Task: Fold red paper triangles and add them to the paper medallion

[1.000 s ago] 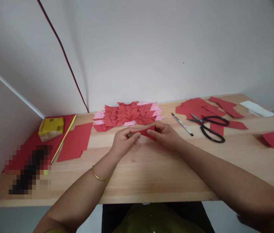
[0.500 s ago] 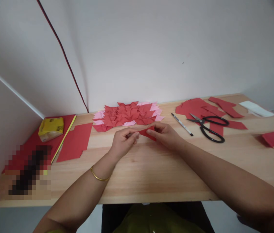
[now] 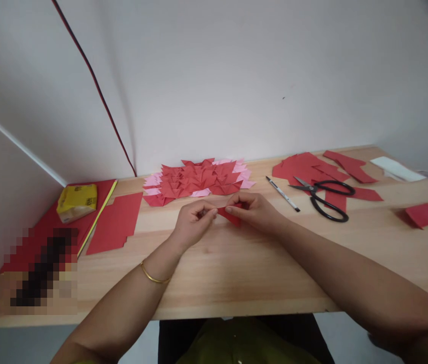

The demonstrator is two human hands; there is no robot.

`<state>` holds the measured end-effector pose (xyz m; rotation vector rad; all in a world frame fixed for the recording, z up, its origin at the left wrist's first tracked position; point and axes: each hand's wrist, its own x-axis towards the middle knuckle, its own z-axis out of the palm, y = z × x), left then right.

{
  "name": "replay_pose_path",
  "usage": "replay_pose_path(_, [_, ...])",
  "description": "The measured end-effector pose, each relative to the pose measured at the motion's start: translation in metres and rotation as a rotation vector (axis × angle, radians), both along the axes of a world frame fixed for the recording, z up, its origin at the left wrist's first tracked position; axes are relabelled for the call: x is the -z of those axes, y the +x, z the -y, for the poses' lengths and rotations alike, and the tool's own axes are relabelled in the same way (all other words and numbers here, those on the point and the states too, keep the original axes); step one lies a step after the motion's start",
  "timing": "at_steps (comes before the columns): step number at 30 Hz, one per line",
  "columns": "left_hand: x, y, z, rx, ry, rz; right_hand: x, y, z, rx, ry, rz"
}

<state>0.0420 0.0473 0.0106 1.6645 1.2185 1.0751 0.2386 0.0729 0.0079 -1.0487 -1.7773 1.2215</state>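
A small folded piece of red paper (image 3: 229, 216) is held between both hands, just above the middle of the table. The thumb and fingers of my left hand (image 3: 196, 221) pinch its left tip; a gold bangle circles that wrist. On the right part of the paper, my right hand (image 3: 255, 212) closes with its thumb on the near face and fingers behind. The fingers hide much of the fold. Behind the hands lies a cluster of pointed folded paper pieces (image 3: 199, 179), red in the middle with pink ones around.
Black-handled scissors (image 3: 314, 189) and a pen (image 3: 283, 194) lie to the right, by red paper scraps (image 3: 301, 164). Further right is a folded red square (image 3: 426, 215). Red sheets (image 3: 117, 222) and a yellow packet (image 3: 77, 201) sit left. A wall (image 3: 214, 76) rises behind the table (image 3: 199, 293).
My right thumb has shifted slightly left along the red paper, and the paper's visible shape has tilted a little. Both hands stay in nearly the same place; the view has shifted slightly.
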Motion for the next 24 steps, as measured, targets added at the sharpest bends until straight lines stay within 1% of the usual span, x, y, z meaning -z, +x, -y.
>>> replay_pose_path(3, [-0.002, -0.002, -0.002, -0.015, -0.023, 0.032, 0.004, 0.006, -0.005, 0.017, 0.005, -0.006])
replay_pose_path(7, [-0.003, -0.004, -0.003, -0.027, -0.066, 0.053, 0.008, 0.012, -0.011, -0.003, -0.016, -0.009])
replay_pose_path(16, [-0.002, -0.005, -0.003, -0.015, -0.070, 0.055, 0.002, 0.015, -0.014, -0.084, 0.004, 0.005])
replay_pose_path(20, [-0.003, -0.005, -0.002, -0.013, -0.079, 0.041, 0.003, 0.017, -0.016, -0.099, -0.045, -0.010])
replay_pose_path(24, [-0.003, -0.005, -0.002, -0.017, -0.033, -0.005, 0.004, 0.017, -0.017, -0.073, -0.091, -0.008])
